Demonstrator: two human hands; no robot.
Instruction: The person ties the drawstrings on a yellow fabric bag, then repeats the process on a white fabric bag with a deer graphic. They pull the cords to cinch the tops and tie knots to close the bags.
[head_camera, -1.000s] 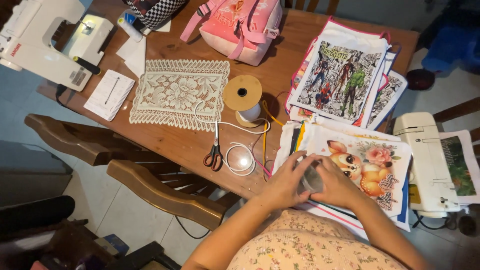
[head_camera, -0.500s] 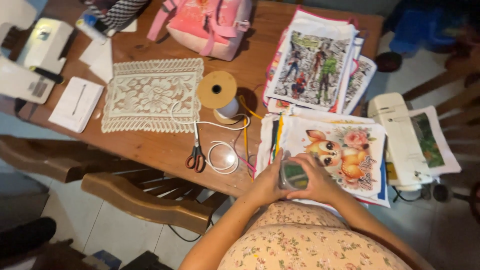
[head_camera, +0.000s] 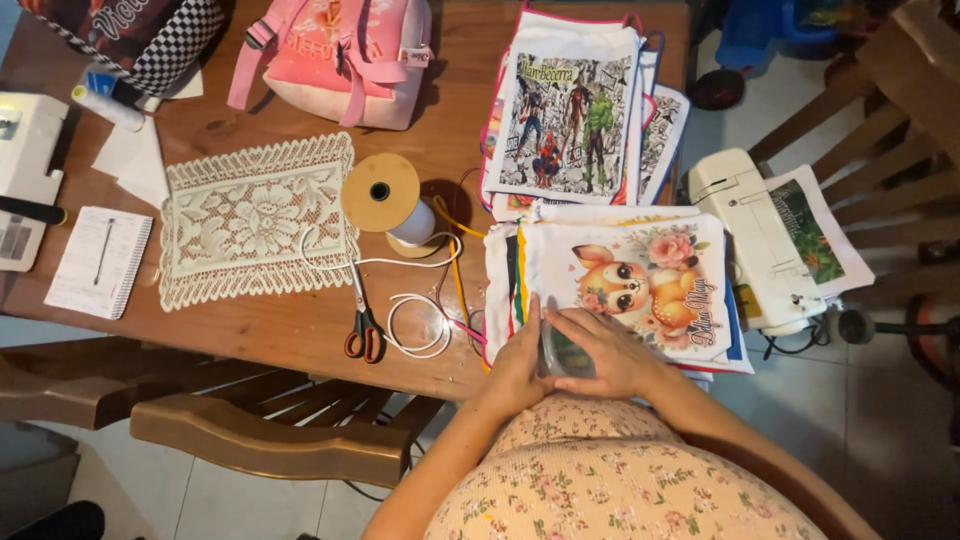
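Observation:
My left hand (head_camera: 517, 368) and my right hand (head_camera: 606, 352) close together around a small clear plastic-wrapped object (head_camera: 560, 352) at the near edge of the wooden table (head_camera: 300, 330). The hands rest on a stack of printed cloth bags (head_camera: 640, 275) whose top one shows a cartoon fawn with flowers. What the wrapped object is cannot be made out. Red-handled scissors (head_camera: 362, 325) and a loop of white cord (head_camera: 420, 322) lie just left of my left hand.
A cord spool (head_camera: 385, 200) stands beside a lace doily (head_camera: 255, 220). A second stack of superhero-print bags (head_camera: 570, 110), a pink backpack (head_camera: 340, 55), a notepad (head_camera: 98, 262) and sewing machines (head_camera: 20, 175) (head_camera: 755, 235) surround them. Wooden chairs (head_camera: 260, 440) stand at the left.
The view has shifted left and down across the table. My hands stay together on the small wrapped object, with the fingers closing more tightly over it.

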